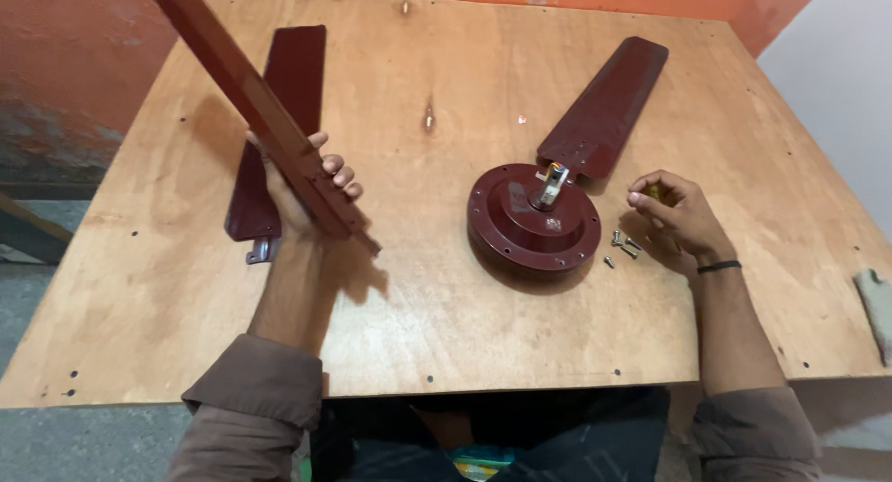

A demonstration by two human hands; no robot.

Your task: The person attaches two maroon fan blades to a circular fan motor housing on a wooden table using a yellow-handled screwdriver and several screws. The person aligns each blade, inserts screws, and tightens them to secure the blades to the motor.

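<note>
My left hand (302,189) grips a dark red fan blade (246,92) near its mounting end and holds it tilted up above the plywood table (437,324). A second blade (279,120) lies flat on the table underneath it. The round dark red fan motor (520,227) sits at the centre, a third blade (604,106) resting against its far right side. My right hand (674,213) rests on the table right of the motor, fingers curled around a small yellowish object. A few loose bolts (623,245) lie just beside that hand.
An orange wall (84,45) runs behind and left of the table. A grey cloth (875,306) lies at the table's right edge. Grey floor (56,445) shows at the lower left.
</note>
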